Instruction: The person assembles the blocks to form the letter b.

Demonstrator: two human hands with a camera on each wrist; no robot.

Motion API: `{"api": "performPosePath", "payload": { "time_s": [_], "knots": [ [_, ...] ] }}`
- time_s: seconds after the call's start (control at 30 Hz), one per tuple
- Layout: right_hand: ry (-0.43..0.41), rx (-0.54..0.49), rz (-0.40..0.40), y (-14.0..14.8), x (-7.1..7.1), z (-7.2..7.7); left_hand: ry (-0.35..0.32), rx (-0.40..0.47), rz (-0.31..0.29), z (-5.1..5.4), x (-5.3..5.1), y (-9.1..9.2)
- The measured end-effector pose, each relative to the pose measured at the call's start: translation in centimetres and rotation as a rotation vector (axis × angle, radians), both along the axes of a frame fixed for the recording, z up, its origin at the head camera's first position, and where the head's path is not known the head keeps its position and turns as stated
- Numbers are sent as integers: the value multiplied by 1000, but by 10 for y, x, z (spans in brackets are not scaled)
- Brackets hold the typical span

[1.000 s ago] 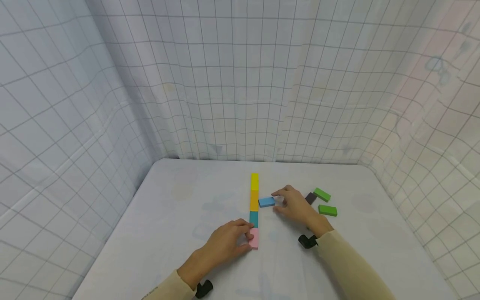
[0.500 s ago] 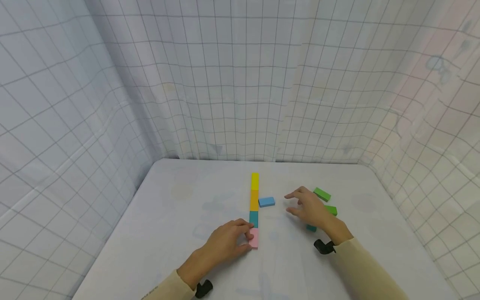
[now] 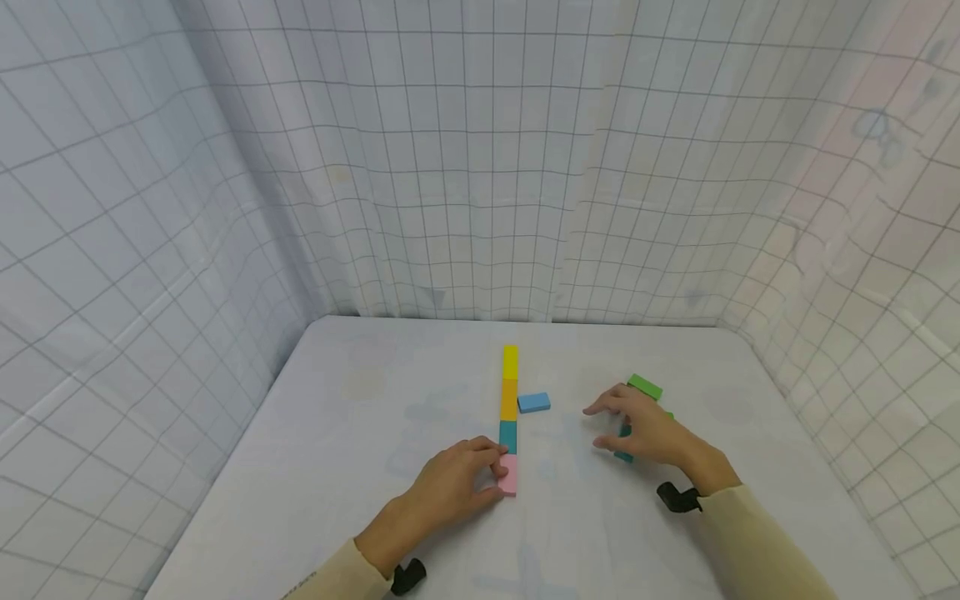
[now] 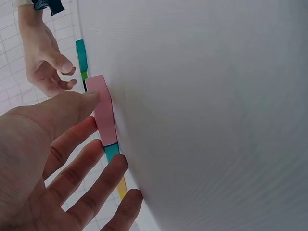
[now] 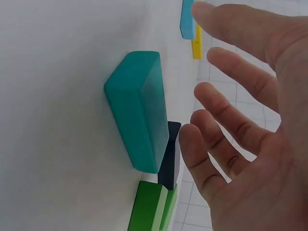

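A straight row on the table holds a yellow block [image 3: 510, 362], an orange block [image 3: 509, 400], a teal block [image 3: 507, 437] and a pink block [image 3: 508, 477], end to end. My left hand [image 3: 455, 482] rests at the row's near end, its thumb and relaxed fingers touching the pink block's left side. Over on the right, my right hand [image 3: 648, 427] hovers with fingers spread and nothing held. Below and beside it lies a second teal block [image 5: 137, 110], apart from the fingers and partly hidden in the head view. A light blue block [image 3: 534, 402] lies beside the orange one.
Two green blocks, a lighter one [image 3: 645, 386] and a darker one [image 5: 147, 207], lie near my right hand with a dark block [image 5: 169, 156]. White gridded curtains [image 3: 480, 167] enclose the table [image 3: 337, 467] at the back and sides.
My right hand has moved away from the light blue block, rightward and nearer, to the second teal block. It now covers the dark block in the head view. The left hand stays still.
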State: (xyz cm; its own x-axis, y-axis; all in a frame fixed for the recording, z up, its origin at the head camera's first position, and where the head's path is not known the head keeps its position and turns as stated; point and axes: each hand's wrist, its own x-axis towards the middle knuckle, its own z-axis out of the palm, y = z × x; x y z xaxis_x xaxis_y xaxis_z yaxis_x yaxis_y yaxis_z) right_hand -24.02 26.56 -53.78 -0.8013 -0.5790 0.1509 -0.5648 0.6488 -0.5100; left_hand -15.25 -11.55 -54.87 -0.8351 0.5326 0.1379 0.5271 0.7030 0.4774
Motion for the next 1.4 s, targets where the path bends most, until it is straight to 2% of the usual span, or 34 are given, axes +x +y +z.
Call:
{"api": "performPosePath", "payload": {
  "time_s": [0.4, 1.0, 1.23, 1.4],
  "knots": [
    [19, 93, -31, 21, 6, -7, 12, -2, -1, 0, 2, 1],
    [29, 55, -4, 41, 10, -16, 48, 13, -7, -2, 2, 1],
    [27, 72, 11, 43, 9, -19, 41, 16, -7, -1, 2, 1],
    [32, 30, 43, 43, 7, -21, 37, 9, -1, -2, 2, 1]
  ]
}}
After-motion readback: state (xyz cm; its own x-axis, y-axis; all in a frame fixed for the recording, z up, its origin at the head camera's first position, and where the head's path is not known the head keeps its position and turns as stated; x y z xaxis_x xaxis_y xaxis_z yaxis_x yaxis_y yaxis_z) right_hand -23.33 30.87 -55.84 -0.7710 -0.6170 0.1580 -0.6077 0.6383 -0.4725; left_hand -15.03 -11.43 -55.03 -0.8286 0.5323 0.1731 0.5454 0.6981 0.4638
